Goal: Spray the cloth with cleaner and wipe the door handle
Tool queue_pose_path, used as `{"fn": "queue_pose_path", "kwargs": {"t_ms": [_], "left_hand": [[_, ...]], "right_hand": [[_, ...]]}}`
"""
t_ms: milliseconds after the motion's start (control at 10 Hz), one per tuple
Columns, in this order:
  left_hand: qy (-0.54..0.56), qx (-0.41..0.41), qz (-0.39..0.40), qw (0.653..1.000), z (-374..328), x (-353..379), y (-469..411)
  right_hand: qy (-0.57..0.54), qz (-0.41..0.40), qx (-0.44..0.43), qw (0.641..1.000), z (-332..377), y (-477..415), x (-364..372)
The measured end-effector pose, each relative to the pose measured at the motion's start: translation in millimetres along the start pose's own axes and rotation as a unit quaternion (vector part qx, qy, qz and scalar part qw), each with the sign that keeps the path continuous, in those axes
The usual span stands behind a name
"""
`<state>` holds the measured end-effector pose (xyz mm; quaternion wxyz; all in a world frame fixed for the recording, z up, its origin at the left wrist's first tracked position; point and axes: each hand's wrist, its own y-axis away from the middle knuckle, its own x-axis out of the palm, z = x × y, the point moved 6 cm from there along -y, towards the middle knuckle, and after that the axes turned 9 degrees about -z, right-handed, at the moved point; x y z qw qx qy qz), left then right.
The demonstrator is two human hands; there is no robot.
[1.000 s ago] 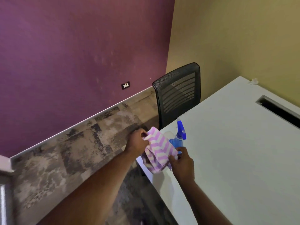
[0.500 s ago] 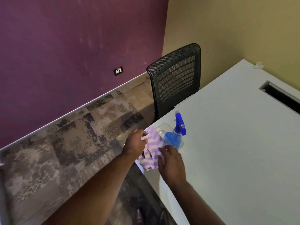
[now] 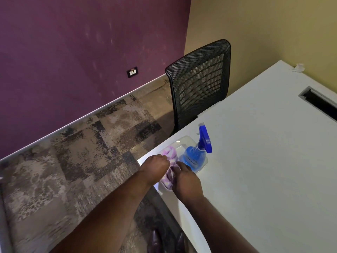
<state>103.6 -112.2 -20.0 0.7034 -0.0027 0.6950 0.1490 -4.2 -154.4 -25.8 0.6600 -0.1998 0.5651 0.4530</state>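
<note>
In the head view, a purple and white striped cloth (image 3: 170,167) is seen in a clear plastic tray (image 3: 183,141) near the corner of a big white table (image 3: 264,170). The cloth is bunched up and a bit blurry. It is held from both sides. The left hand (image 3: 155,168) is curled on the left side of the cloth, with the fingers bent down onto it. The right hand (image 3: 187,179) is laid on the right side of the cloth, with its fingers close together and pressed on the fabric. How tightly the cloth is pinched cannot be told, because the fingertips are hidden behind the hands.

A clear spray bottle with blue cleaner and a blue trigger top (image 3: 197,152) is stood upright in the same tray, just beside the cloth on the right. It is not touched by either hand.

A black mesh chair (image 3: 199,83) is pushed up to the far edge of the table. A brown and grey patchy carpet (image 3: 82,152) is seen on the left, below a purple wall (image 3: 82,42) with a small black wall socket (image 3: 132,72). A yellow wall (image 3: 273,24) is seen behind the table. A long dark slot (image 3: 321,104) is cut into the table top at the right. The door handle is not in view.
</note>
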Motion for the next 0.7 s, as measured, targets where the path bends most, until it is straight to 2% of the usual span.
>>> {"fn": "queue_pose_path", "kwargs": {"t_ms": [100, 200, 400, 500, 600, 700], "left_hand": [[0.007, -0.018, 0.081, 0.997, -1.0, 24.8, -4.9], [0.027, -0.017, 0.119, 0.992, -1.7, 38.2, -9.9], [0.124, -0.073, 0.118, 0.982, 5.4, 32.8, -14.5], [0.181, -0.1, 0.054, 0.977, 8.8, 18.4, -8.1], [0.171, -0.101, -0.132, 0.971, 21.9, -16.3, 9.8], [0.147, -0.124, -0.211, 0.958, 35.1, -31.6, 23.4]], "right_hand": [[0.003, -0.012, -0.029, 0.999, 2.0, -5.7, -0.1], [0.05, 0.026, -0.043, 0.997, -0.1, -10.6, 11.4], [0.058, 0.089, -0.005, 0.994, -6.6, -21.5, 23.5], [0.08, 0.093, -0.042, 0.992, -0.7, -21.8, 17.5], [0.042, 0.047, -0.058, 0.996, 8.2, -20.4, 4.1], [0.022, 0.031, -0.061, 0.997, 14.8, -15.8, -4.1]]}}
